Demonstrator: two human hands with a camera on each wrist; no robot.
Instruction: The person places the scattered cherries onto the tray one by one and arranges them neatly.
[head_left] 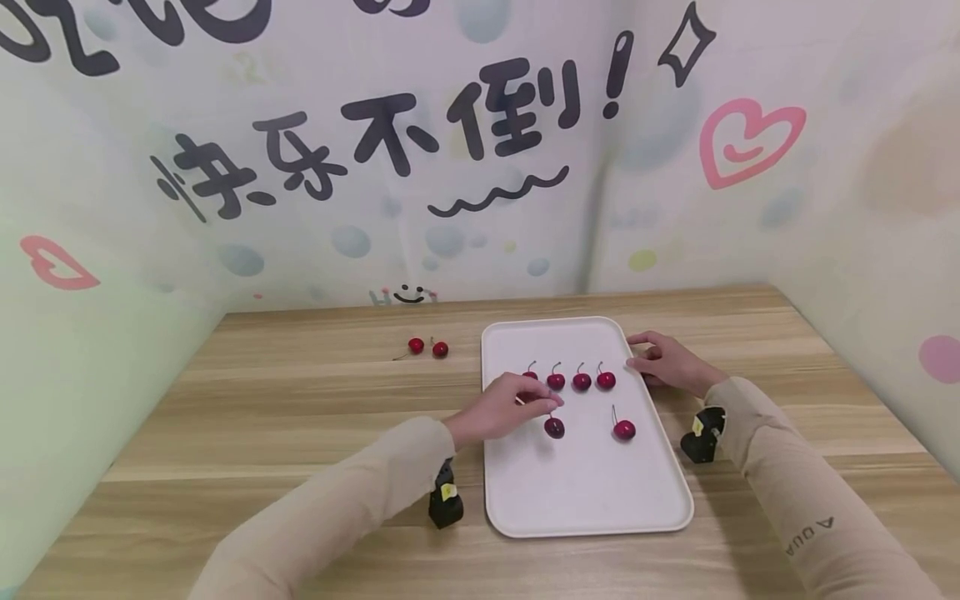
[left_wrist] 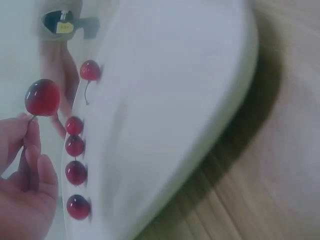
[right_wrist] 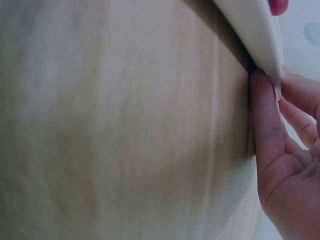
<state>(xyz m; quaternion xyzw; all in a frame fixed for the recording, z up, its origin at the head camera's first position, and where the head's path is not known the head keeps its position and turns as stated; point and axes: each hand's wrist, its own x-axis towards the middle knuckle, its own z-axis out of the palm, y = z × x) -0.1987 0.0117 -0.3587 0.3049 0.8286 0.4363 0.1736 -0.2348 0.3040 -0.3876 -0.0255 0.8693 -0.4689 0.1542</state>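
Observation:
Dangling by its stem, a dark red cherry [head_left: 554,427] is pinched between the thumb and fingertips of my left hand [head_left: 504,407], above the white tray [head_left: 585,487]. In the left wrist view the held cherry [left_wrist: 43,97] hangs clear of the tray's surface. Several cherries [head_left: 582,382] stand in a row across the tray, stems up; the left one is partly hidden by my left hand. A single cherry [head_left: 624,430] sits nearer, right of the held one. My right hand [head_left: 671,363] grips the tray's right rim, with fingers [right_wrist: 267,117] on both sides of it in the right wrist view.
Two cherries, one left [head_left: 416,345] and one right [head_left: 440,350], lie on the wooden table [head_left: 300,400] left of the tray. A printed cloth wall [head_left: 480,250] rises behind the table's back edge. Black wrist cameras [head_left: 446,500] hang below both sleeves.

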